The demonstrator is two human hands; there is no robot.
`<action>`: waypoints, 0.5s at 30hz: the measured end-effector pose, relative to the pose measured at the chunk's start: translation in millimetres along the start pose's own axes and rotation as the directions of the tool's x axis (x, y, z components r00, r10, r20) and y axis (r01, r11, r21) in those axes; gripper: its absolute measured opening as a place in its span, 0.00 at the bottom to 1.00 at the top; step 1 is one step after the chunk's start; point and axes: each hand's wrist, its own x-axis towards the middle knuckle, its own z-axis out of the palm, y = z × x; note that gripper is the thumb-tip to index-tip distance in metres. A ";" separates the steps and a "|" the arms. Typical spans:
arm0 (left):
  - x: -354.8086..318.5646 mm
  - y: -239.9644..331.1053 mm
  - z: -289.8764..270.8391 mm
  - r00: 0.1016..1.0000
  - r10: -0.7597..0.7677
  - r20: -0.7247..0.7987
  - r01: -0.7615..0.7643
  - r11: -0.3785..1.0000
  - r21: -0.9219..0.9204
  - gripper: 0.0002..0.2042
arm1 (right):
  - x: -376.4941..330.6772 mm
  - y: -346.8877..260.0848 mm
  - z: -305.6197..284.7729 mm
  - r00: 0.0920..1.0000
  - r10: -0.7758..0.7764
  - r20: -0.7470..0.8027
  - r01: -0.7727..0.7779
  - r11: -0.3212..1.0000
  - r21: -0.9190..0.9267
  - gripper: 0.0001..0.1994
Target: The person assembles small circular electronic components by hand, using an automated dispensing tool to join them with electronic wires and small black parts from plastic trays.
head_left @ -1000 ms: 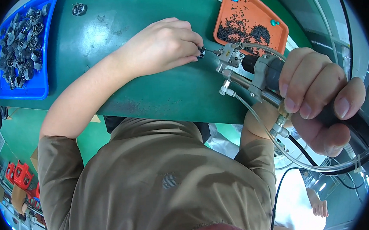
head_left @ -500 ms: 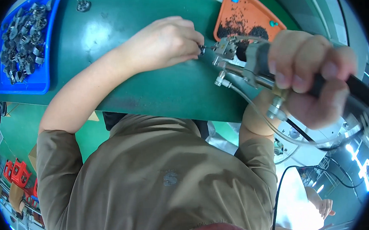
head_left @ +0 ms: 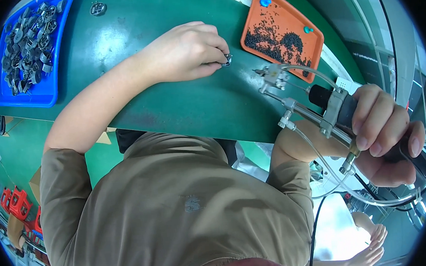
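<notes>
Nearest: my right fingers [head_left: 381, 127] wrapped round a metal-fronted tool [head_left: 329, 121], its tip apart from the small part [head_left: 227, 60]. My left fingers [head_left: 216, 53] pinch that part at the green desk [head_left: 191, 105]. Leftward, blue tray [head_left: 28, 99] heaped with grey parts [head_left: 26, 47]. Beyond, right: orange tray [head_left: 296, 21], black bits [head_left: 261, 40] scattered inside.

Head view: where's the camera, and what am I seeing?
There is no robot; a fisheye camera worn on a person's head looks down, which bends straight edges. The left hand pinches a small part. The right hand grips a hose-fitted metal tool; its tip stands apart from the part. On the green table, a blue tray holds many grey-and-metal pieces, an orange tray holds tiny black bits, and two loose parts lie near the blue tray.
</notes>
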 end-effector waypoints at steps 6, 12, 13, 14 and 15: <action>1.5 -1.8 3.1 1.000 0.006 -0.008 -0.006 1.000 0.004 0.07 | 2.4 12.9 -0.4 0.999 0.032 0.033 -0.033 0.999 0.023 0.23; -0.6 -1.9 4.1 1.000 -0.007 -0.009 0.007 1.000 -0.006 0.06 | 15.3 21.4 -1.3 0.971 0.117 0.206 -0.117 0.993 -0.013 0.22; -1.0 -1.3 3.1 1.000 -0.015 -0.005 0.015 1.000 -0.006 0.06 | 18.0 23.2 1.1 0.961 0.124 0.248 -0.123 0.992 -0.020 0.22; 0.7 -0.8 3.5 1.000 -0.016 0.000 0.016 1.000 -0.009 0.06 | 19.0 24.8 3.2 0.949 0.135 0.285 -0.131 0.991 -0.034 0.22; 2.0 -0.6 3.9 1.000 -0.007 0.003 0.007 1.000 -0.016 0.06 | 19.4 42.5 0.8 0.954 0.036 0.297 -0.047 0.998 0.032 0.22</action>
